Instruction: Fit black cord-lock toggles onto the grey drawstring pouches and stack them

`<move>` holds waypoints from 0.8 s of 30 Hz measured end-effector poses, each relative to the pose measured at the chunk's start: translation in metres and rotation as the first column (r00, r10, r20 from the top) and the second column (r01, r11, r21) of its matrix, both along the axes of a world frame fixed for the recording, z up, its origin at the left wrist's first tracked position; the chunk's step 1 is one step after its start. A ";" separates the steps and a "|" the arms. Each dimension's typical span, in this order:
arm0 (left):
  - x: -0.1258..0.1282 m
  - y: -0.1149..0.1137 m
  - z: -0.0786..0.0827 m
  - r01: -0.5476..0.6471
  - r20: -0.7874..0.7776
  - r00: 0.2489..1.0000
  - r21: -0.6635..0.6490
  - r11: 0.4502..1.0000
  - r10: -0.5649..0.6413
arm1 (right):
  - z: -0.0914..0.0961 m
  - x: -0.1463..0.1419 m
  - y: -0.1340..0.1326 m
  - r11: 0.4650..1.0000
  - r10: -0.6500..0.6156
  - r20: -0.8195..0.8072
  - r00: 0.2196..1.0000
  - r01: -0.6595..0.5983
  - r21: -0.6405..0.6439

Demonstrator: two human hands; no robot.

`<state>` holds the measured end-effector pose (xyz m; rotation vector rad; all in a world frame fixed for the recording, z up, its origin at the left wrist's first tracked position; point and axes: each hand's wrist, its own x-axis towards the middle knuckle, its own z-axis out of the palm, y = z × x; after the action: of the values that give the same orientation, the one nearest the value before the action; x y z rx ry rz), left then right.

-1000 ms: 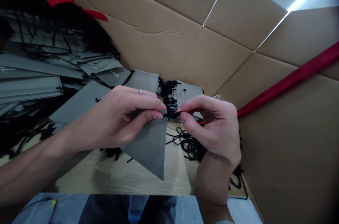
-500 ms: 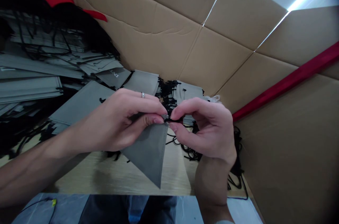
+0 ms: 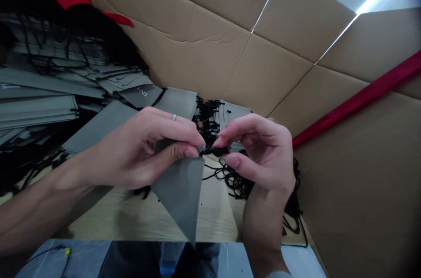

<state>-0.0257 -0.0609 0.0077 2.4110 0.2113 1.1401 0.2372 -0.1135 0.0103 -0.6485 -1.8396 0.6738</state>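
Observation:
My left hand [image 3: 144,146] pinches a grey flat piece [image 3: 184,190] at its top corner, between thumb and forefinger. The piece hangs as a pointed triangle below the fingers, and its upper part is hidden behind the hand. From that corner a short, thick black cord end [image 3: 217,151] sticks out to the right, perhaps knotted. Around it is my right hand [image 3: 263,151], with thumb and forefinger parted above and below the cord. Whether a fingertip touches the cord cannot be told.
Grey flat pieces with black cords [image 3: 39,107] pile up at the left. Smaller grey stacks [image 3: 179,100] stand against the cardboard wall [image 3: 184,19]. Loose black cord [image 3: 237,181] lies on the table [image 3: 158,221] at right. A red strip [image 3: 358,98] runs along the right wall.
My right thumb and forefinger have parted from their pinch on the black cord, so more of it shows. The left hand and grey piece have shifted slightly left.

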 end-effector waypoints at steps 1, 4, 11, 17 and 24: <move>0.000 0.000 0.000 -0.028 0.002 1.000 0.019 0.999 0.028 | 0.003 0.003 -0.003 1.000 -0.023 0.015 1.000 0.023 -0.006; 0.003 0.000 0.000 -0.071 0.020 0.997 0.085 0.994 0.070 | 0.007 0.007 -0.007 0.997 -0.071 0.102 0.992 0.072 -0.012; 0.005 -0.002 -0.002 -0.089 0.044 0.995 0.107 0.990 0.085 | 0.004 0.010 -0.005 0.982 -0.178 0.211 0.961 0.160 0.097; 0.008 -0.003 -0.001 -0.091 0.047 0.995 0.109 0.990 0.086 | 0.006 0.001 -0.010 0.939 -0.334 0.220 0.917 0.303 0.161; 0.007 -0.002 0.001 -0.032 0.034 0.999 0.074 0.997 0.029 | 0.006 -0.006 -0.011 0.920 -0.372 0.218 0.902 0.328 0.216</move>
<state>-0.0185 -0.0629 0.0090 2.4601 0.1989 1.2206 0.2314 -0.1244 0.0167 -0.9563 -1.9195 0.1917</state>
